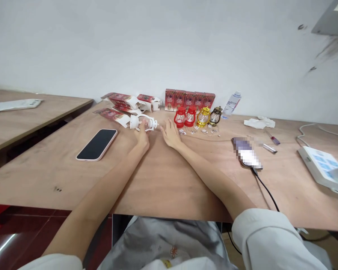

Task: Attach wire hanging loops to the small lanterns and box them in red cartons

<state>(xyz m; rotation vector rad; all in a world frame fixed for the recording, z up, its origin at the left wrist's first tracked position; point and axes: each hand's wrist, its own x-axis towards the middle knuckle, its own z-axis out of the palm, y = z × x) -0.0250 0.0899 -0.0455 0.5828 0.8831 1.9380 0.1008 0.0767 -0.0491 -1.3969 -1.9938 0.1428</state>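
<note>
A small white lantern [135, 122] lies on its side, its top pointing right, with the fingers of my left hand [142, 137] closed round it. Just to the right, my right hand [171, 135] rests low over the table, fingers stretched out and apart, holding nothing. Two red lanterns [185, 117], a gold lantern [203, 117] and a bronze lantern [215, 116] stand upright in a row beyond my right hand. Several small loose pieces [204, 131] lie in front of them; they are too small to name.
Red boxes [186, 100] stand by the wall, with opened boxes [124, 101] to their left. A phone [97, 145] lies left; another phone [247, 153] with a cable lies right. A bottle [232, 104], tissue [259, 122], screwdriver [273, 138] and white power strip [321, 167] are also there.
</note>
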